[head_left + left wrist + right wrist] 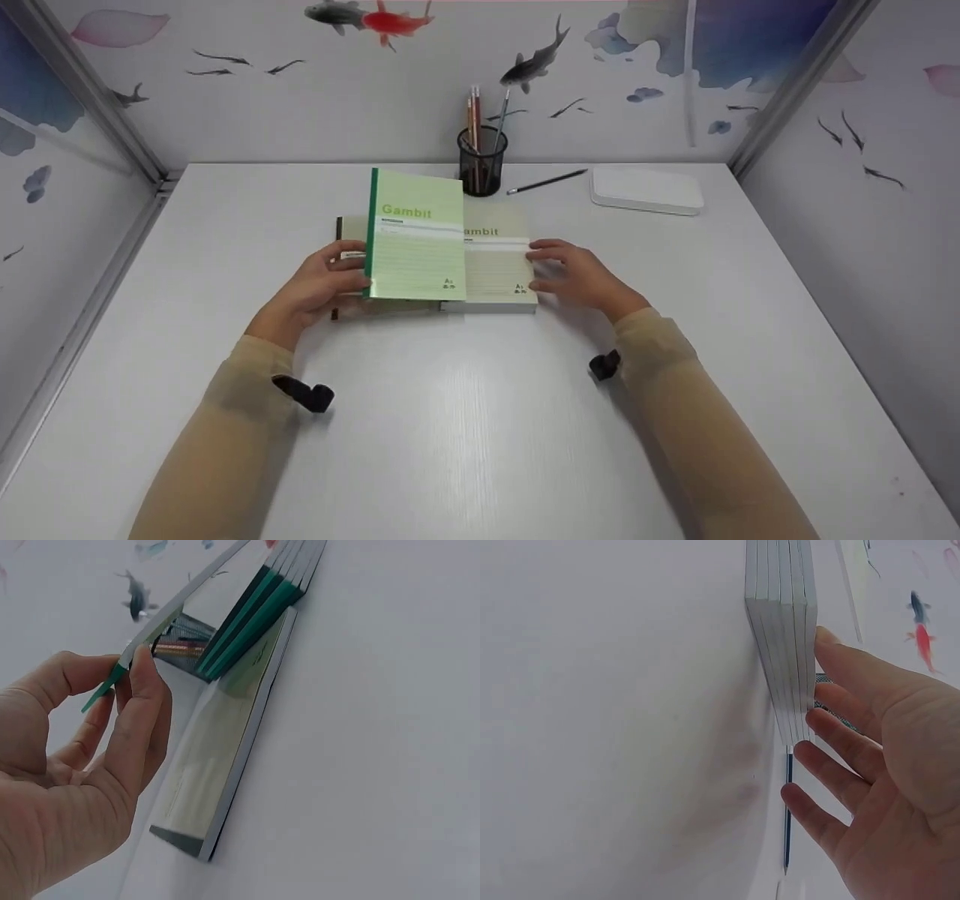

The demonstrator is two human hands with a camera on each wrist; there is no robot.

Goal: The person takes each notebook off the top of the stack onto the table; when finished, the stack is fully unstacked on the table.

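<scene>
My left hand (pixel 307 289) pinches a pale-green notebook (pixel 417 255) with a dark green spine, thumb and fingers on that spine. In the left wrist view this notebook is raised and tilted above another notebook (pixel 221 765) lying flat on the table. A stack of several notebooks (pixel 499 270) lies to the right, partly covered by the raised one. My right hand (pixel 581 274) is at the stack's right edge, its fingers extended and loosely spread. In the right wrist view, the thumb and some fingertips of that hand are close against the stack (pixel 784 652); firm contact is hard to tell.
Behind the notebooks stands a black mesh pen cup (pixel 480 161) with several pencils. A dark pencil (pixel 547 181) lies to its right, and beyond that a white flat case (pixel 646 191). Printed panels border the white table (pixel 480 435) at the back and sides.
</scene>
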